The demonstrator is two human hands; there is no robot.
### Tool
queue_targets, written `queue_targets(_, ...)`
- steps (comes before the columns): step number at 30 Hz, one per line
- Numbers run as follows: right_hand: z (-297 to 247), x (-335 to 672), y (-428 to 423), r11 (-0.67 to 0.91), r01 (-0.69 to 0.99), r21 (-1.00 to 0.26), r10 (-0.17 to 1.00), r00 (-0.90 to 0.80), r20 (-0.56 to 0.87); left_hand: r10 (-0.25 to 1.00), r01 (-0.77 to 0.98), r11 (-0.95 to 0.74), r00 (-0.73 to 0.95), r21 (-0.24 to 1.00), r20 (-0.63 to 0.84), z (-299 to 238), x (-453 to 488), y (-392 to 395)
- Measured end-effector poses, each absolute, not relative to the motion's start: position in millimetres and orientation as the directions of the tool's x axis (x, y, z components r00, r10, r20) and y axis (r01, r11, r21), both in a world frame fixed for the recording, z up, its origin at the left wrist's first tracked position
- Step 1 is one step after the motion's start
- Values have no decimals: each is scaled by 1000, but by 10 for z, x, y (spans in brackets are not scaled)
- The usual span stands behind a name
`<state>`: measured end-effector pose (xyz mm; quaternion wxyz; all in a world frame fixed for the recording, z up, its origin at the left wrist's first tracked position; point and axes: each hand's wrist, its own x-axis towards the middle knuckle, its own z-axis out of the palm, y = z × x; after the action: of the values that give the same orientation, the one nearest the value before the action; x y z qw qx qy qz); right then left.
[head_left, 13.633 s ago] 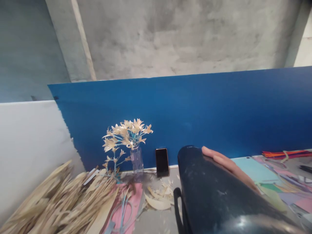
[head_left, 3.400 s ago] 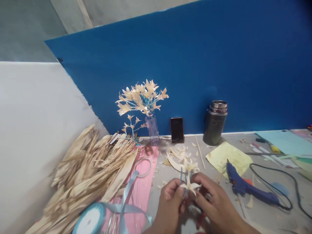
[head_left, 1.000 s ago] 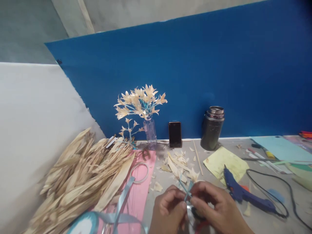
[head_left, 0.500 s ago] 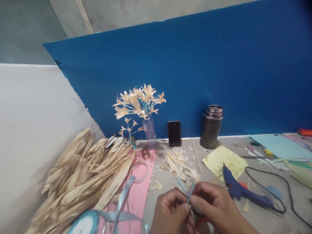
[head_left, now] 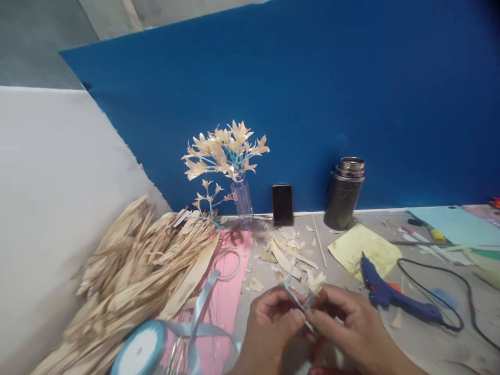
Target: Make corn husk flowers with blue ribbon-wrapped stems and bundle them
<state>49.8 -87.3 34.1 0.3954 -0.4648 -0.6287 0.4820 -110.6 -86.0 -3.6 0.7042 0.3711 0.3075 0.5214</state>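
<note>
At the front edge of the view my left hand (head_left: 275, 325) and my right hand (head_left: 346, 323) meet, fingertips almost touching. Both pinch light blue wrapped flower stems (head_left: 294, 297) between thumb and fingers. A pale husk flower (head_left: 315, 281) tops one stem, just above my right fingers; the other end is hidden behind the hands. Below my right hand shows part of a red curved thing (head_left: 319, 351), too covered to name. Husk scraps (head_left: 287, 255) lie just beyond my fingers.
Left: dried corn husks (head_left: 148, 276), a ribbon spool (head_left: 140, 349) and a tape ring (head_left: 227, 264) on pink paper (head_left: 238, 260). Back: a vase (head_left: 242, 203) of husk flowers, a phone (head_left: 282, 204), a dark flask (head_left: 344, 195). Right: a blue glue gun (head_left: 394, 299) with its cord (head_left: 464, 284).
The camera has tipped down slightly, so the background sits higher. My fingers have shifted a little on the stems, and the left stem leans more to the left.
</note>
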Motion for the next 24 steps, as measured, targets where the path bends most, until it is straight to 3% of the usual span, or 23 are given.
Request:
queue_targets(7,339,503,-872,228,267,-936,970,-150,193,955,-389,212,276,897,-106,63,-1098,-904)
queue_targets(19,305,513,-827,9,153,-988,973,-228,-26,957,-267,195,261,944,-124,40,-1124,-890)
queue_targets(24,282,518,-867,262,301,-917,960,-174,217,986,-361,103,162,927,-47,-1,-1095,-878)
